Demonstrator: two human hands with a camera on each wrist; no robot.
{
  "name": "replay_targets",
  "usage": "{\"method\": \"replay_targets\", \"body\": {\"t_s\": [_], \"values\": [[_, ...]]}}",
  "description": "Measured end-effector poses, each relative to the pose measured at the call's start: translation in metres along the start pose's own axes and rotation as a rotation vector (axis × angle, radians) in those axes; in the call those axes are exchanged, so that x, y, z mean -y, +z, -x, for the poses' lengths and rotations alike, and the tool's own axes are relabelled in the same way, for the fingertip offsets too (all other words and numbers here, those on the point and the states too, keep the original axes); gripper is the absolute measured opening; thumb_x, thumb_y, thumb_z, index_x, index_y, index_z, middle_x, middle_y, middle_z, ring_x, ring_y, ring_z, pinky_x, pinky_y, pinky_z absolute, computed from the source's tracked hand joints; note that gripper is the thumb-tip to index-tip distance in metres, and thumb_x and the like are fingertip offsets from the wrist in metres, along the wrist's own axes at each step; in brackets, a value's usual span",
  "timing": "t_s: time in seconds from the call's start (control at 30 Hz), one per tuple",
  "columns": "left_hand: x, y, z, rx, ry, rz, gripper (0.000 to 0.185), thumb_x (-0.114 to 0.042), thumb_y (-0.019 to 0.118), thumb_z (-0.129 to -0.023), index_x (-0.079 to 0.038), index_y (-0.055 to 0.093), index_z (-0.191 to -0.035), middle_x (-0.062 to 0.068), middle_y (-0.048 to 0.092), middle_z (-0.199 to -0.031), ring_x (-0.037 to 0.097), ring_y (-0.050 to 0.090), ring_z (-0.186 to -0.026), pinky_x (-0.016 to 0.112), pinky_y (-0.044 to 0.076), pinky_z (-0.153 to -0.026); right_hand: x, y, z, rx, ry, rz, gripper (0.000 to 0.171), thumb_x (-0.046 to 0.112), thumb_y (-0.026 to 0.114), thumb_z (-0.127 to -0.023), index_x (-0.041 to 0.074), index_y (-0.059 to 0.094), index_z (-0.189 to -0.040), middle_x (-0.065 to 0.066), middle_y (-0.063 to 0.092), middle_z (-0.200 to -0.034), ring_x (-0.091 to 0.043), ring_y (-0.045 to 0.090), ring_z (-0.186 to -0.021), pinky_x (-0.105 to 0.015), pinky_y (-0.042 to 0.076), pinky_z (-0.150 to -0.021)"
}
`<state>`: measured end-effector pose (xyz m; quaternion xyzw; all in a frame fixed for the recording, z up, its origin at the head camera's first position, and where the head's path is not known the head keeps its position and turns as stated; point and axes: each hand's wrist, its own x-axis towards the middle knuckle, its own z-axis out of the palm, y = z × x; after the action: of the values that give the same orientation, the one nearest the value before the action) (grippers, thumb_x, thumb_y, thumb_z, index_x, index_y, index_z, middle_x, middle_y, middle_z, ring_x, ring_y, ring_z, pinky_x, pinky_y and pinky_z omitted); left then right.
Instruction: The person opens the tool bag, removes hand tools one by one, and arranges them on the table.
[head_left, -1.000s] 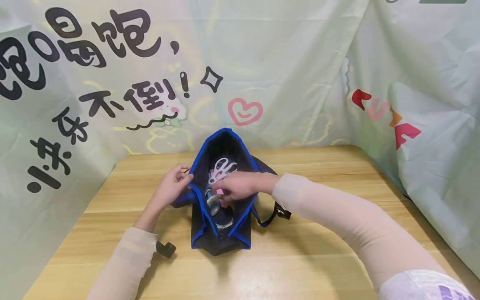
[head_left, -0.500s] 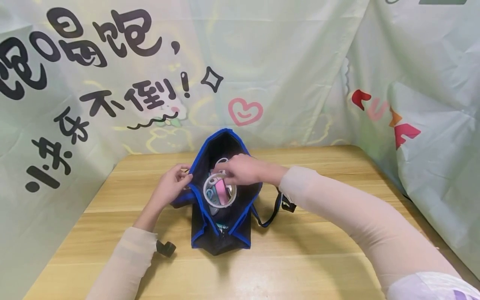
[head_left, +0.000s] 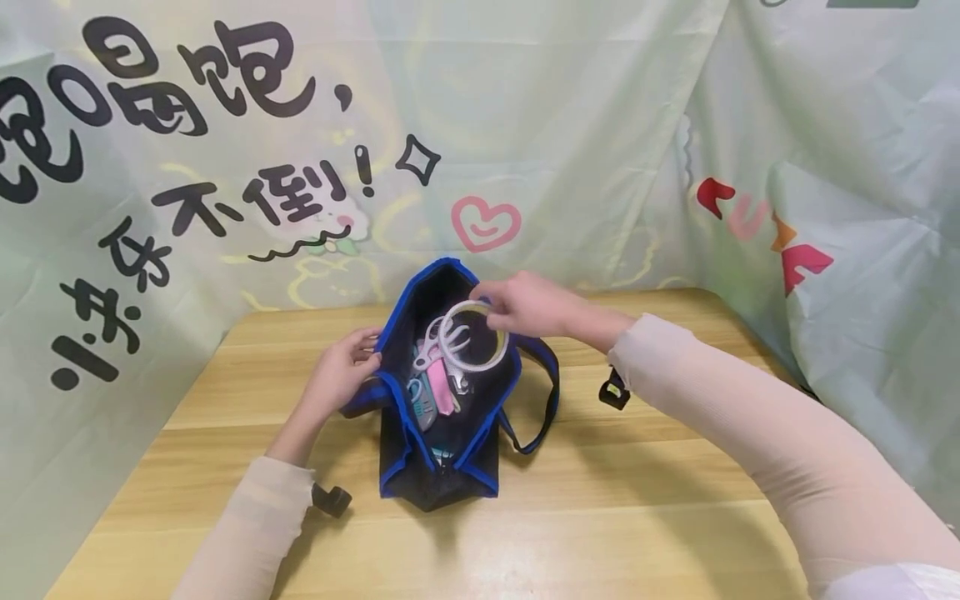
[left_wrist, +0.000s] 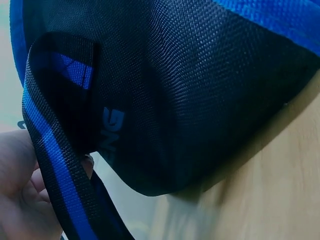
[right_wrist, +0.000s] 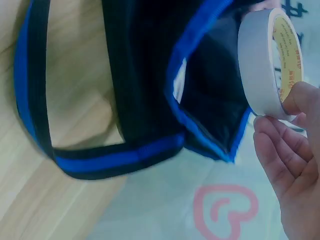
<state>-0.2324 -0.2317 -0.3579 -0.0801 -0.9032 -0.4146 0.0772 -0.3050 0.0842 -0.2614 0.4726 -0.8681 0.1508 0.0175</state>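
A black bag with blue trim [head_left: 442, 467] stands open on the wooden table [head_left: 637, 500]. My right hand [head_left: 525, 304] pinches a white roll of tape [head_left: 474, 336] and holds it above the bag's mouth; the roll [right_wrist: 267, 62] shows close in the right wrist view between thumb and fingers [right_wrist: 280, 145]. My left hand [head_left: 343, 369] grips the bag's left rim and strap [left_wrist: 55, 165]. Inside the bag lie white-handled scissors [head_left: 435, 348] and pink and blue tools [head_left: 431, 398].
A black strap with a buckle [head_left: 615, 393] trails on the table right of the bag, and another buckle [head_left: 332, 498] lies by my left forearm. A printed cloth backdrop [head_left: 300, 167] closes in the table at the back and right.
My right hand has lifted the roll of tape out of the bag, up and to the right. The left hand keeps its hold on the rim.
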Motion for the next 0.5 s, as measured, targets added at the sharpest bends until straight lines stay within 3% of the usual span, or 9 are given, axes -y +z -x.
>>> {"method": "replay_targets", "body": {"t_s": [0.27, 0.37, 0.5], "values": [[-0.009, -0.009, -0.003, 0.014, 0.047, -0.158, 0.046, -0.013, 0.064, -0.094, -0.005, 0.054, -0.137, 0.018, 0.069, -0.111, 0.034, 0.067, -0.099, 0.051, 0.052, -0.087, -0.016, -0.021, 0.03, -0.096, 0.143, -0.016, 0.036, 0.017, 0.062, -0.091, 0.011, 0.062, -0.127, 0.004, 0.064, -0.073, -0.012, 0.054, -0.058, -0.032, 0.047, -0.06], [-0.007, -0.011, -0.005, 0.03, 0.05, -0.158, 0.045, -0.013, 0.064, -0.094, -0.007, 0.055, -0.137, 0.018, 0.069, -0.109, 0.033, 0.068, -0.097, 0.05, 0.053, -0.086, -0.022, -0.025, 0.042, -0.118, 0.198, -0.048, 0.035, 0.017, 0.061, -0.092, 0.01, 0.063, -0.126, 0.003, 0.064, -0.073, -0.013, 0.054, -0.058, -0.033, 0.046, -0.06], [-0.004, -0.011, -0.007, 0.053, 0.042, -0.083, 0.044, -0.01, 0.063, -0.094, -0.006, 0.055, -0.137, 0.021, 0.065, -0.114, 0.036, 0.066, -0.101, 0.05, 0.054, -0.085, -0.028, -0.031, 0.057, -0.139, 0.26, -0.088, 0.034, 0.015, 0.059, -0.092, 0.009, 0.063, -0.125, 0.002, 0.065, -0.073, -0.015, 0.055, -0.058, -0.034, 0.045, -0.06]]}}
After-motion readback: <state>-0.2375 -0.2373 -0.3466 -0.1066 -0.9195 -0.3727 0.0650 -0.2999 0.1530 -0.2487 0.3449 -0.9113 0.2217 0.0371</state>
